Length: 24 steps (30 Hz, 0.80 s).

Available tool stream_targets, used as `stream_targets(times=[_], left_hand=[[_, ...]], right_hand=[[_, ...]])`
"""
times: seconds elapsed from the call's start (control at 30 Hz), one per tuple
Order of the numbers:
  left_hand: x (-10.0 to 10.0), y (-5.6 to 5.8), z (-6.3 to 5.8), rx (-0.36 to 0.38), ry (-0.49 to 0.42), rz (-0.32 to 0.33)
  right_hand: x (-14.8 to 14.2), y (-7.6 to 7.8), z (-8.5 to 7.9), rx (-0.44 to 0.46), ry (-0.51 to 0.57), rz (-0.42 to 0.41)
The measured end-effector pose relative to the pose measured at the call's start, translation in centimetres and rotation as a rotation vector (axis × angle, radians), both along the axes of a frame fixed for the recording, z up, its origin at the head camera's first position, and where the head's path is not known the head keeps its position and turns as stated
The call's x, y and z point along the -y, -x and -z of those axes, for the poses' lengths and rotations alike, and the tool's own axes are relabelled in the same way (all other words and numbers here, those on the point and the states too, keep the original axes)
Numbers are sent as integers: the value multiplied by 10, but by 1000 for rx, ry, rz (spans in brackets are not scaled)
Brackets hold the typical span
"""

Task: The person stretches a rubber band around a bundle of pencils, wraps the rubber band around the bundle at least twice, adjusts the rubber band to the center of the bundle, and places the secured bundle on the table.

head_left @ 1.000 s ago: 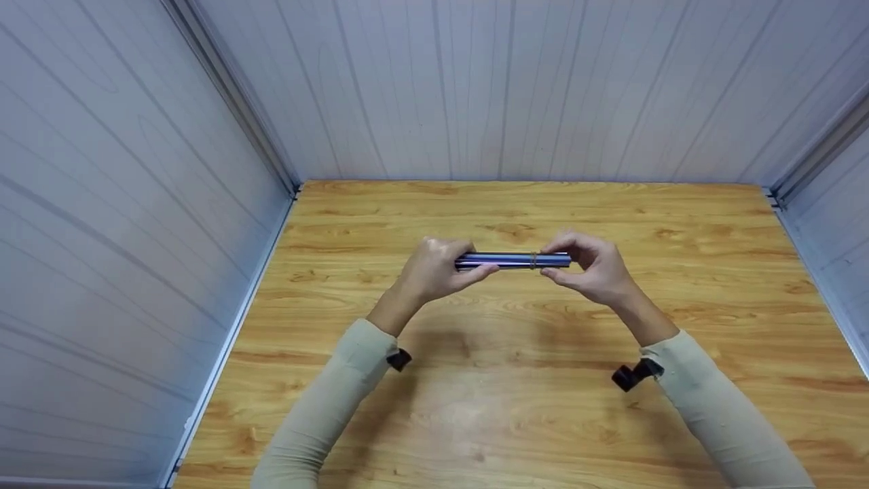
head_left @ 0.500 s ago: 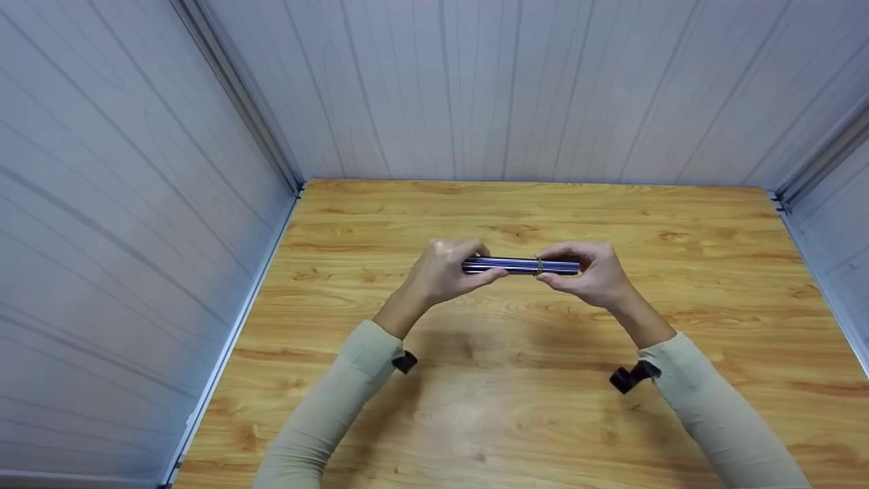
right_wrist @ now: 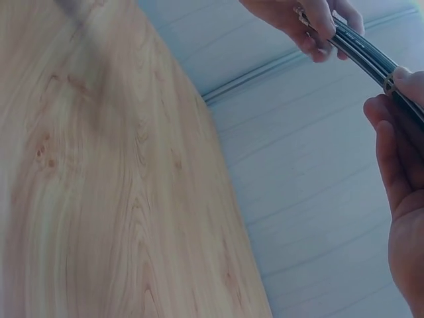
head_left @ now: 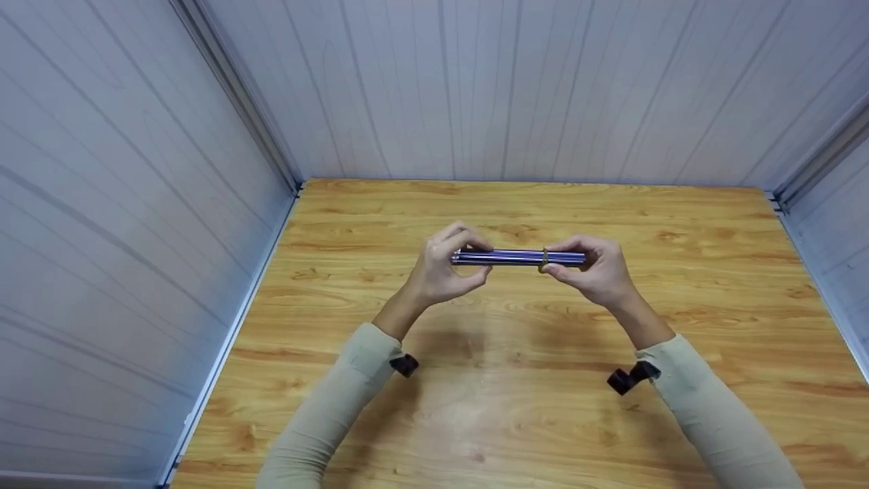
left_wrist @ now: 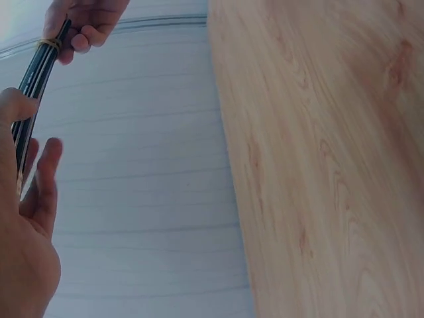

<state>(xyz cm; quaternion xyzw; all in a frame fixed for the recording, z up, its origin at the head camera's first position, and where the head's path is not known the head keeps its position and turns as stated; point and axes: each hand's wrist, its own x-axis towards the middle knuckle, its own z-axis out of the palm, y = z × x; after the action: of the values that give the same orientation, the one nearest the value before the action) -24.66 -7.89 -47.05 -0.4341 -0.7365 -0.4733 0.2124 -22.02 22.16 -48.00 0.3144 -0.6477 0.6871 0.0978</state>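
Held level between both hands is a bundle of dark blue, shiny pencils (head_left: pixel 509 257), above the table. A tan rubber band (head_left: pixel 544 259) wraps it toward its right end. My left hand (head_left: pixel 438 268) curves round the left end, the index finger along the upper side and the thumb below; the light pencil ends show inside that hand. In the left wrist view, the left thumb (left_wrist: pixel 16 106) lies against the bundle and other fingers stand off it. My right hand (head_left: pixel 601 272) pinches the bundle at the rubber band between thumb and fingers, hiding part of the right end.
Under the hands lies a wood-grain table (head_left: pixel 516 407). A pale panel wall (head_left: pixel 475 88) stands at the back, with another side wall (head_left: pixel 122 238) at the left and one at the right. A small black camera (head_left: pixel 621 382) sits at the right wrist.
The bundle has shifted slightly right. My left fingers have loosened and spread, so its left end now shows. My right fingers have moved onto the rubber band.
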Motion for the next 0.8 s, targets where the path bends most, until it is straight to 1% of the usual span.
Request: stream_targets(times=[0.13,0.23,0.47,0.57,0.7,0.8], left_hand=[[-2,2,4,-17,-80,24],[-4,1,6,-5,-105,38],[-9,-2,8,51,-127,60],[-12,-3,7,52,-121,66],[-15,-3,5,46,-98,77],[-15,-3,2,55,-95,81]], right_hand=[[4,-1,2,10,3,-35],[5,-2,2,19,-7,-38],[5,-4,2,55,-32,-33],[5,-5,3,56,-37,-40],[6,-7,3,37,-83,-29],[5,-7,2,28,-102,-34]])
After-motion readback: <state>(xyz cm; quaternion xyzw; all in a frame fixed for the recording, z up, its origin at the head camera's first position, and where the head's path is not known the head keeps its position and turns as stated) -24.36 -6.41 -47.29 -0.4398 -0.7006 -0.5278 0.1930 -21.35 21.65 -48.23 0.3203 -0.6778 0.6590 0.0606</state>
